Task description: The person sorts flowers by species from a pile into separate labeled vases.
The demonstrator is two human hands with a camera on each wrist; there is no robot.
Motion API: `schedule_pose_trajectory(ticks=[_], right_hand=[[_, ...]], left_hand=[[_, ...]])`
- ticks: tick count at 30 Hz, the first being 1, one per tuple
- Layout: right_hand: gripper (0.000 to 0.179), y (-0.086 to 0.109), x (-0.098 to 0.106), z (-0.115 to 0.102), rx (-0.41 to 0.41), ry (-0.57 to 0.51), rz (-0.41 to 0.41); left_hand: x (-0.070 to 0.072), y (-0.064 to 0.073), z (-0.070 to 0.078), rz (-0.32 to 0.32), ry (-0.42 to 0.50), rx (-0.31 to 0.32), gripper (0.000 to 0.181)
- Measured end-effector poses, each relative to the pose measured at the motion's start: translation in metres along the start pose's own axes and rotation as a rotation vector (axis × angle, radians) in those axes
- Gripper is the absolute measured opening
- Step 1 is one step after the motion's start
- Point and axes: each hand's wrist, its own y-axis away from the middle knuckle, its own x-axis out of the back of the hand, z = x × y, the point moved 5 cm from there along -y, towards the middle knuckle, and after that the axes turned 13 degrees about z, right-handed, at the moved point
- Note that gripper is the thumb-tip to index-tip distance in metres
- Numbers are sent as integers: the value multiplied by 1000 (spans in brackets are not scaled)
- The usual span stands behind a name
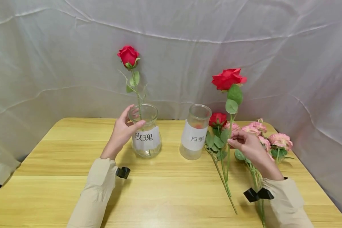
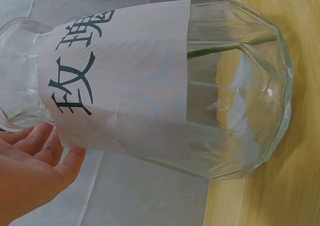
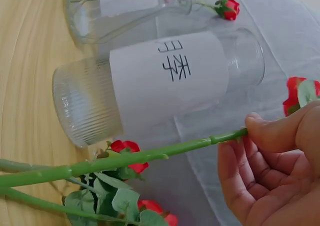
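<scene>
A single red rose (image 1: 128,57) stands in a wide-bellied glass vase (image 2: 240,156) whose white paper label (image 1: 147,138) reads 玫瑰. My left hand (image 1: 124,129) holds this vase at its neck, thumb in front and fingers behind. Between thumb and fingers, my right hand (image 1: 249,146) pinches the green stem (image 3: 135,158) of a fuller red rose (image 1: 227,79), held upright. Left of that stem is a straight glass vase (image 3: 170,81) labelled 月季. Beside it another red rose (image 1: 217,119) lies on the table.
Several pink flowers (image 1: 280,141) lie at the table's right, partly behind my right hand, their stems (image 1: 262,205) reaching toward the front. The wooden table (image 1: 171,196) ends at the back against a grey cloth (image 1: 171,69).
</scene>
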Motion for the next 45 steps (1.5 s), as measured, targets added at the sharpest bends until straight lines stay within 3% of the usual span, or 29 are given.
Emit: schedule_pose_trajectory(ticks=[12,19,31,45], right_hand=[[19,6,5,-13,97,-34,118],[16,12,4,-18,104,29,133],[16,21,-6,-34,125,-70,138],[16,32,-17,-54,129,-82,161]], left_hand=[[0,0,0,0,0,1,79],[-2,2,0,-22,8,-1,80],[0,4,2,-4,28,-9,80],[0,3,1,-6,16,-4,81]])
